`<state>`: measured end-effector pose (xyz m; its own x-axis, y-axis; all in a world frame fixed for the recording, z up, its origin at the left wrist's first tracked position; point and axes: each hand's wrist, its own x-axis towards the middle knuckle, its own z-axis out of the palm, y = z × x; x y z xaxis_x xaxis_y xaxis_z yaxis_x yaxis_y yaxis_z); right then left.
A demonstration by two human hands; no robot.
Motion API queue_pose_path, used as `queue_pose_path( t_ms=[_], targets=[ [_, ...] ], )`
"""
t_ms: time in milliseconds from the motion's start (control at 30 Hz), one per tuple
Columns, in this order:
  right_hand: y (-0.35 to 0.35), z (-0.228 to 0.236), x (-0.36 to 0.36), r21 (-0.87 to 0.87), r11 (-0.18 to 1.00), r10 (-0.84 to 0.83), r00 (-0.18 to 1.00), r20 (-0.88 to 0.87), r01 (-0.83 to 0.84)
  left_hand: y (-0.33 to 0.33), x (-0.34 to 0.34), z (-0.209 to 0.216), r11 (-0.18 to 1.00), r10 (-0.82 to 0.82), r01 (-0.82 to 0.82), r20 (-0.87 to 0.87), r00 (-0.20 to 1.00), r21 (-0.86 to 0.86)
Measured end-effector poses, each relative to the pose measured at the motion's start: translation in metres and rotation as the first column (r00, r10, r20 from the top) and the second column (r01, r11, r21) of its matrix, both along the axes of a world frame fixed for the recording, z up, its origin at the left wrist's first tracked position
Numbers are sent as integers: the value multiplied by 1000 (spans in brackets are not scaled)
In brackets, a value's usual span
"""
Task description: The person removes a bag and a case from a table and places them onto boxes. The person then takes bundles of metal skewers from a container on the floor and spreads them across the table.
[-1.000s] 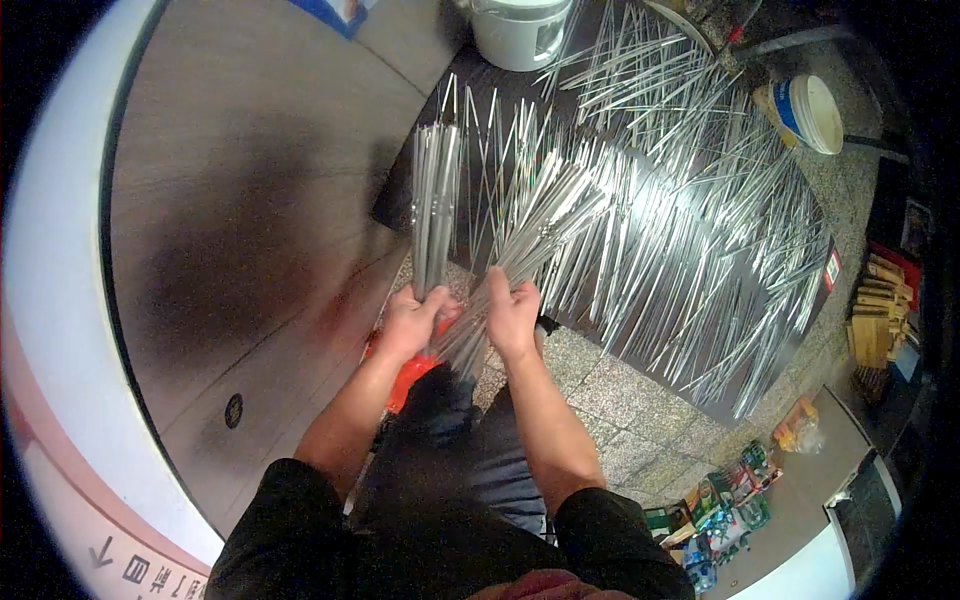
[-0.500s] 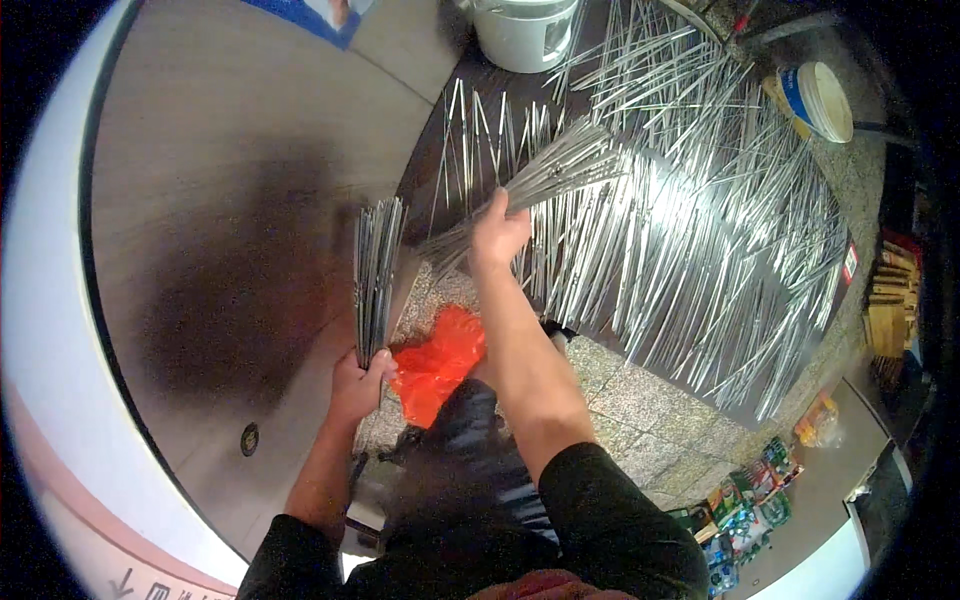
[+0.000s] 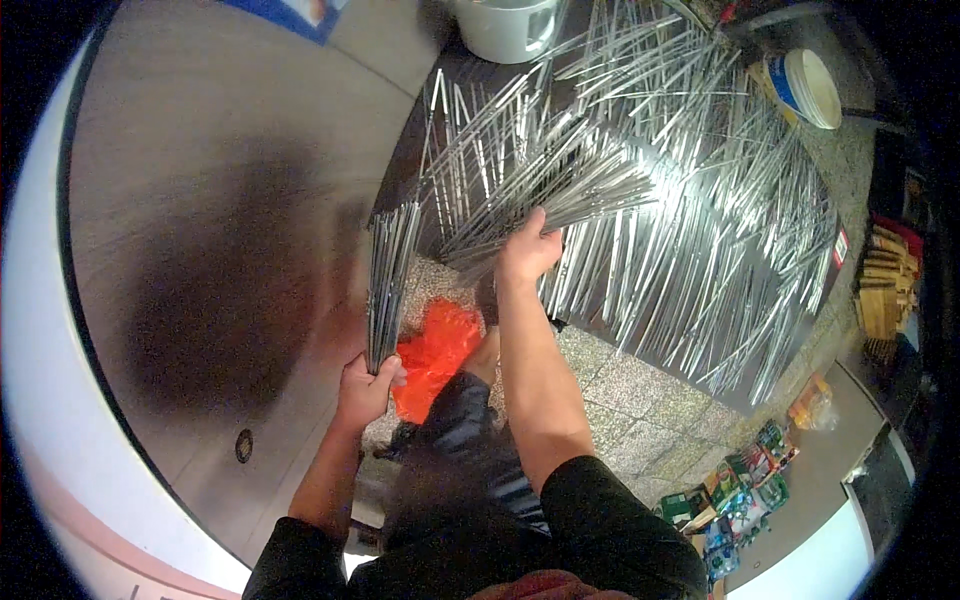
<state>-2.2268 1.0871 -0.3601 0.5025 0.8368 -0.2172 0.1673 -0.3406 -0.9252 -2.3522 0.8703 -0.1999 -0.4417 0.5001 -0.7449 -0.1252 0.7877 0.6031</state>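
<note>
My left hand is closed around the lower end of an upright bundle of thin metal skewers. Their upper ends fan out slightly. Further right and higher, my right hand grips a looser bundle of skewers at a slant, thumb on top. This bundle lies over many loose skewers scattered across a dark table. The fingers under the right-hand bundle are partly hidden.
A white bucket stands at the table's far edge, and a white and blue tub lies at the far right. An orange-red plastic bag is below, between my arms. Colourful packages sit at the lower right.
My right hand has moved right and slightly nearer, with its bundle now lower over the spread skewers. My left hand and its bundle have shifted slightly right. The whole view has also shifted a little.
</note>
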Motion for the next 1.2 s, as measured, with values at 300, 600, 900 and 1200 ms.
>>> queue_pose_path(
  t_ms=[300, 600, 900, 1200],
  targets=[
    [-5, -10, 104, 20, 1000, -16, 986, 164, 12, 23, 29, -10, 994, -102, 100, 43, 994, 44],
    [-6, -6, 209, -57, 991, -104, 962, 254, 123, 47, 59, -9, 970, -242, 242, 6, 970, -24],
    [8, 22, 318, -156, 916, -375, 927, -15, 369, 66, 94, -5, 940, -339, 340, 29, 940, -29],
    [4, 2, 404, -177, 898, -375, 911, 172, 403, 75, 150, -12, 896, -443, 444, 105, 890, 14]
  ],
)
